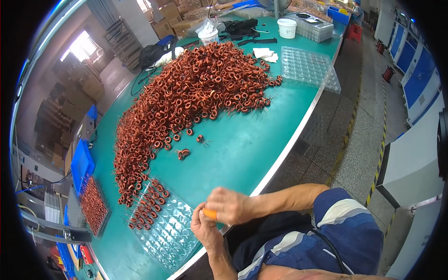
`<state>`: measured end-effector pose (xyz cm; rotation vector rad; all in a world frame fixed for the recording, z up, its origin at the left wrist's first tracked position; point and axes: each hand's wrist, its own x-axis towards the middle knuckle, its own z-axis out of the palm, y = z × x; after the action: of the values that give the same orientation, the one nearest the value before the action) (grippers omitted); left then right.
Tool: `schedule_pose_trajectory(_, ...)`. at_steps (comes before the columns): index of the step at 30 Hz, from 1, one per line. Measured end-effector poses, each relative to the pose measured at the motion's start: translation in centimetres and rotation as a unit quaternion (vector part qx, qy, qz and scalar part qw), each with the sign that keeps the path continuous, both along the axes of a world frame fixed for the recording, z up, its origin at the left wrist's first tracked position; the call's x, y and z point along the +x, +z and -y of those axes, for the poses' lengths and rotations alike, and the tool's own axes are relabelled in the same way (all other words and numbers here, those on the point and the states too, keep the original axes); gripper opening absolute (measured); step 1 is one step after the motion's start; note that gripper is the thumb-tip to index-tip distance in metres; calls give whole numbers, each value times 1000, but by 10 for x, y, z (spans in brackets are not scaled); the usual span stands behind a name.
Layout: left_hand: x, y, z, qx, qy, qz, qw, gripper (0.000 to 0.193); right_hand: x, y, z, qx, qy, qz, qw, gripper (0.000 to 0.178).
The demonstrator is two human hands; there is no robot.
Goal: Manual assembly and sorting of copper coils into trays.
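Observation:
Close together at the table's near edge, my left hand [205,231] and my right hand [229,206] are both closed, with fingertips meeting. A small orange piece [209,214] shows between them; whether it is a finger cover or part of a held thing I cannot tell. Whatever else they pinch is hidden by the fingers. Just left of them lies a clear plastic blister tray [175,235], its far-left pockets filled with rows of copper-wound ring coils [148,205]. Beyond it spreads a large heap of the same coils [200,88], with wire leads sticking out.
Two loose coils [183,153] lie apart from the heap on the green tabletop [233,149]. A filled coil tray [94,207] and a blue bin [82,161] stand at the left. Farther back are an empty clear tray [308,67], white tubs [286,29] and stacked trays [313,28].

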<state>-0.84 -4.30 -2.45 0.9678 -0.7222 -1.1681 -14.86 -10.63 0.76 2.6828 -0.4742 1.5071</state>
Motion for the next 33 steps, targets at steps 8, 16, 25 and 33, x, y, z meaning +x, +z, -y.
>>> schedule_pose_trajectory(8, -5, 12, -6, -49, -4, 65, 997, 20, -2, 0, 17, 433, 96, 128, 887, 25)
schedule_pose_trajectory(16, 3, 15, -6, -39, 9, 121, 992, 26, 16, -19, 15, 639, 106, 152, 747, 33)
schedule_pose_trajectory(25, 0, 8, -11, -94, 5, 166, 982, 28, 4, -31, -1, 626, 122, 124, 761, 33)
schedule_pose_trajectory(33, 0, 6, -23, -68, 62, 367, 926, 19, -5, -17, -10, 695, 142, 190, 679, 27)
